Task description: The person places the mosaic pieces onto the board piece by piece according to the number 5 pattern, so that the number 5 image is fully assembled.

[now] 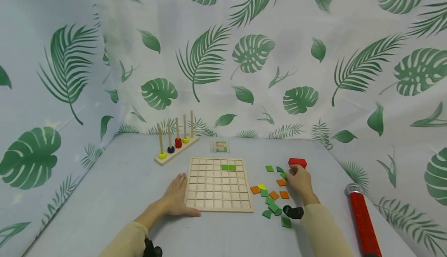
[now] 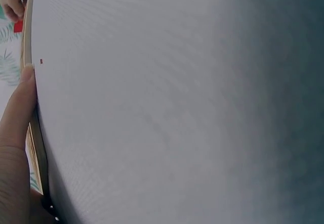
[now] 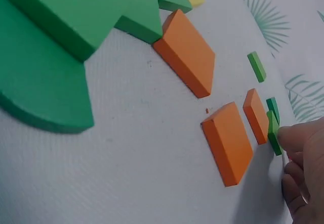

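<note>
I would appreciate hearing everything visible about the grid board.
The grid board is pale, wood-looking and roughly square, divided by thin lines into small cells. It lies flat on the table. Two green tiles sit side by side toward its far edge; other cells are bare. The left hand lies at its left side, thumb against the near edge.

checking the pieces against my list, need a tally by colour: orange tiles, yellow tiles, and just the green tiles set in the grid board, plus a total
Orange tiles: 4
Yellow tile: 1
Green tiles set in the grid board: 2
Total: 7
</note>
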`<control>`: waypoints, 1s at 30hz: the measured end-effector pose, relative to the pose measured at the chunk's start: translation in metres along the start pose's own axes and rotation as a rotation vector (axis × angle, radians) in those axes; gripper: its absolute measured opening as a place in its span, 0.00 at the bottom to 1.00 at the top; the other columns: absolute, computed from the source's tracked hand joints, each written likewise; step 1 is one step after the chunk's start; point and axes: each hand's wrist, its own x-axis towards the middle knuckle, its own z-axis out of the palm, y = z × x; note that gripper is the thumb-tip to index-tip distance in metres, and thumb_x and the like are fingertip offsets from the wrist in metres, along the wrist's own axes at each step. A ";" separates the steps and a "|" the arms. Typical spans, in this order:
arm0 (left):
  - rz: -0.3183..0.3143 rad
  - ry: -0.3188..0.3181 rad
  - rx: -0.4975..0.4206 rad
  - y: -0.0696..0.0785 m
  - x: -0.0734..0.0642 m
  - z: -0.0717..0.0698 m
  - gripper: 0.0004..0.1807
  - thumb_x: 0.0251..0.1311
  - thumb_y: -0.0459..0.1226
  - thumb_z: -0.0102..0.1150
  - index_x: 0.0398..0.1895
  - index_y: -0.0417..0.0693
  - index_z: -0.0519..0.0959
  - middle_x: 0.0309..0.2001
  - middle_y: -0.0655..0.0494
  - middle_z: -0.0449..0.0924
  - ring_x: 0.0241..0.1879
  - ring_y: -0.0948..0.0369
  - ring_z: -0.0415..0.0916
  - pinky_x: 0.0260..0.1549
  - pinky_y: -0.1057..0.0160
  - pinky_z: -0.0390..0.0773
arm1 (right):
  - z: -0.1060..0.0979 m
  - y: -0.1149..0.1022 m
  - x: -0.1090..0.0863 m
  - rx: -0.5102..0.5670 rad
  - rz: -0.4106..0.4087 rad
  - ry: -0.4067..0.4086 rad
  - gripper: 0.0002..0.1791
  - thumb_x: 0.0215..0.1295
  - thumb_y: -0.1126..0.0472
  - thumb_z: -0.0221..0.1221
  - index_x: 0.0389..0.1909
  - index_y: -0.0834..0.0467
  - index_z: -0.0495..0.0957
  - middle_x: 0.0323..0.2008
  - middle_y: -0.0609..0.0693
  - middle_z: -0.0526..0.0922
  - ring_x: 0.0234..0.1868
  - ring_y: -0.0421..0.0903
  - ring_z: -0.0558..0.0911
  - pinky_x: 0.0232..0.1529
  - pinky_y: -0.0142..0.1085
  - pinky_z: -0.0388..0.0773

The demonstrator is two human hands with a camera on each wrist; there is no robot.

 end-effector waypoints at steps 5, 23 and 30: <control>-0.013 -0.010 -0.005 -0.002 -0.001 0.000 0.74 0.33 0.70 0.66 0.71 0.27 0.44 0.71 0.31 0.41 0.71 0.41 0.36 0.68 0.46 0.42 | 0.001 -0.003 0.000 -0.018 0.012 -0.031 0.25 0.59 0.65 0.59 0.56 0.71 0.67 0.50 0.67 0.74 0.48 0.60 0.72 0.55 0.53 0.71; -0.020 -0.023 -0.002 0.000 0.002 -0.001 0.76 0.31 0.73 0.63 0.72 0.30 0.42 0.72 0.32 0.39 0.71 0.42 0.34 0.68 0.46 0.41 | 0.003 -0.007 -0.001 -0.044 -0.026 0.057 0.18 0.59 0.69 0.60 0.49 0.71 0.72 0.42 0.65 0.77 0.41 0.58 0.74 0.49 0.50 0.76; -0.015 -0.014 -0.005 -0.001 0.000 0.000 0.75 0.31 0.72 0.64 0.71 0.28 0.43 0.71 0.31 0.41 0.71 0.42 0.36 0.68 0.46 0.42 | 0.011 -0.021 0.002 -0.013 -0.132 0.076 0.15 0.60 0.69 0.58 0.47 0.70 0.73 0.42 0.64 0.79 0.42 0.57 0.76 0.46 0.48 0.78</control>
